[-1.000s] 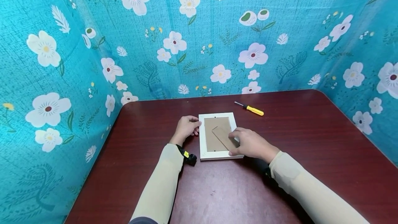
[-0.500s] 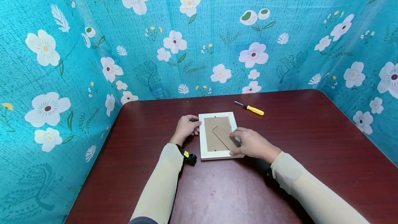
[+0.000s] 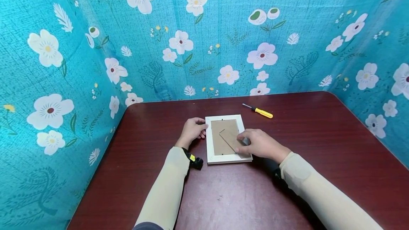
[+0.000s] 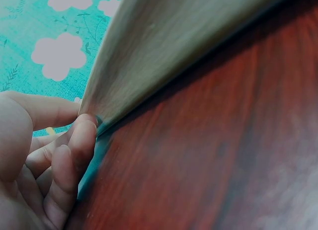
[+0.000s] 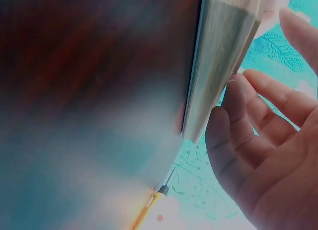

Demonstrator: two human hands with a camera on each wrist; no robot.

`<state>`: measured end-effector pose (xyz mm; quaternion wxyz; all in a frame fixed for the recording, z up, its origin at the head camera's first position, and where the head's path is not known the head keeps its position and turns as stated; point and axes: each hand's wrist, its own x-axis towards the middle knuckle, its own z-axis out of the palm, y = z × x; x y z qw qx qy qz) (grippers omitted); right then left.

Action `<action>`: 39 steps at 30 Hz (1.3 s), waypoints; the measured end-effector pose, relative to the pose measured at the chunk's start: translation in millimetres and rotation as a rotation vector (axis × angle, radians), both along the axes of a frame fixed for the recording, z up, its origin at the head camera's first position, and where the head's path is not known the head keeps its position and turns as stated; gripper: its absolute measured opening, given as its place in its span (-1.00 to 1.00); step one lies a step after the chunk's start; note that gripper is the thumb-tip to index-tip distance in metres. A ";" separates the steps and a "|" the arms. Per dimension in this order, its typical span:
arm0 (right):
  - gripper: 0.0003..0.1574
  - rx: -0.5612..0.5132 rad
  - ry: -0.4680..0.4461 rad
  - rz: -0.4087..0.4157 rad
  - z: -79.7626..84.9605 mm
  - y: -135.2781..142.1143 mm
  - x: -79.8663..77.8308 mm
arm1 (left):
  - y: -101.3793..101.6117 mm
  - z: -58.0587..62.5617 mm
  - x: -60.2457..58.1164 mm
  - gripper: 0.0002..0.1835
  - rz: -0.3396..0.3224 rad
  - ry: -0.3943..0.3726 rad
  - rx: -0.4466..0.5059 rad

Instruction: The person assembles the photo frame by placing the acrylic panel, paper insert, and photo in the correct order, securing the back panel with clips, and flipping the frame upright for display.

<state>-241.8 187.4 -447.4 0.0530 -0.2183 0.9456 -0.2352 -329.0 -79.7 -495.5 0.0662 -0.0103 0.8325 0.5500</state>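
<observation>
Picture frame [image 3: 210, 144], centre: white border; backing board [image 3: 220, 147] plain tan-brown, marked by a thin dark angled line. Screwdriver [image 3: 263, 113], right of centre: yellow handle, black collar, grey shaft. Table [image 3: 204, 201], lower half: dark reddish brown, streaked grain. Cloth backdrop [image 3: 212, 27], upper half: turquoise, bears white and pale lilac flowers, green leaves, yellow buds. Sleeves [image 3: 163, 187], lower edge: cream; wrist device [image 3: 196, 163] black, yellow patch.

Picture frame [image 3: 210, 144]: right side partly hidden by the right hand [image 3: 261, 144]; cut off in both wrist views.
Left hand [image 3: 191, 130]: cut off in the left wrist view.
Screwdriver [image 3: 258, 110], near the tabletop's [image 3: 204, 194] far edge: handle's end cut off in the right wrist view.
Tabletop: blurred there; near edge outside the head view.
</observation>
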 end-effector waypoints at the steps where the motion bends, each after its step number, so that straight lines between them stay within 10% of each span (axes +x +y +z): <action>1: -0.41 -0.007 -0.003 0.000 0.5 0.8 -1.5 | -0.1 0.2 -0.1 -0.75 0.000 -0.002 -0.001; 23: -0.77 0.053 0.231 -0.182 -4.4 40.2 -85.9 | -3.3 -2.4 -2.2 -0.73 -0.016 -0.014 0.003; 39: -0.80 0.121 0.238 -0.176 -9.3 44.1 -111.9 | -3.3 -2.9 -2.4 -0.74 -0.013 -0.017 0.008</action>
